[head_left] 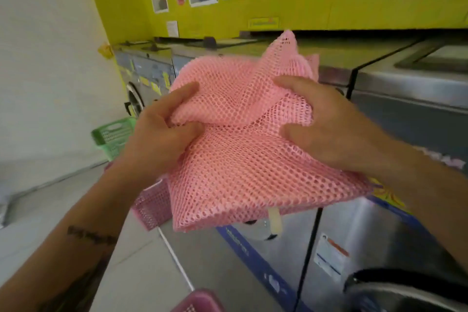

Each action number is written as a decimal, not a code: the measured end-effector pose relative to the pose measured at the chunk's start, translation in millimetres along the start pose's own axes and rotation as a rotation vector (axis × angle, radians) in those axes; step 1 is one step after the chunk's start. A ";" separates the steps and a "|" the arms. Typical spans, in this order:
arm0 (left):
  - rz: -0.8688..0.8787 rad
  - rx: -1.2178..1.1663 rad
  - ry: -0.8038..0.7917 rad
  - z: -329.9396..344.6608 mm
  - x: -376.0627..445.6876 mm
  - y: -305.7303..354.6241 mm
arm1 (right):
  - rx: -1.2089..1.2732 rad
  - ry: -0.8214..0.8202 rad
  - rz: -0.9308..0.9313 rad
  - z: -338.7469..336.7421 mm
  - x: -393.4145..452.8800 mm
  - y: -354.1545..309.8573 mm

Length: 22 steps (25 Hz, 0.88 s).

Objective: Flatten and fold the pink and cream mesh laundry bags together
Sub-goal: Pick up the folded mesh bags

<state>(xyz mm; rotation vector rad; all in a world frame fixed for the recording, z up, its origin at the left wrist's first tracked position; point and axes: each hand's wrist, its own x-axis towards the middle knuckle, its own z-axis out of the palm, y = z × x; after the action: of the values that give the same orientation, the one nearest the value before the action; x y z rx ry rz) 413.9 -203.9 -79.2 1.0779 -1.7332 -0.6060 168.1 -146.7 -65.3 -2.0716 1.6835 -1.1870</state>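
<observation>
A pink mesh laundry bag (243,164) is held in the air in front of a row of washing machines, bunched and partly doubled over. My left hand (162,132) pinches a fold at its left side. My right hand (326,124) grips its right side, thumb on top of the mesh. A cream strip (275,220) pokes out below the pink bag's lower edge; the cream bag itself is hidden.
Steel washing machines (379,78) run along the right under a yellow wall with posters. A green basket (114,137) stands on the floor at the left, a pink basket (152,208) under the bag, another pink basket (200,301) at the bottom edge.
</observation>
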 end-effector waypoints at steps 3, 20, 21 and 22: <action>-0.149 0.017 -0.060 -31.5 -58.4 -109.3 | 0.107 -0.078 0.111 133.0 -46.4 9.8; -0.850 0.278 -0.606 49.0 -392.1 -530.5 | 0.057 -0.865 0.819 578.2 -317.4 207.2; -0.868 0.276 -0.612 60.4 -406.8 -551.3 | 0.047 -0.878 0.834 596.4 -331.5 225.6; -0.900 0.263 -0.618 70.6 -418.0 -567.0 | 0.049 -0.893 0.837 613.0 -343.4 240.3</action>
<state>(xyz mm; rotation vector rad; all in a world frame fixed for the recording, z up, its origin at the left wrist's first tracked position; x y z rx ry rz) 627.7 -119.1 -748.7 2.0405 -1.7977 -1.4040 415.5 -104.5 -764.2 -1.2512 1.6659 -0.0124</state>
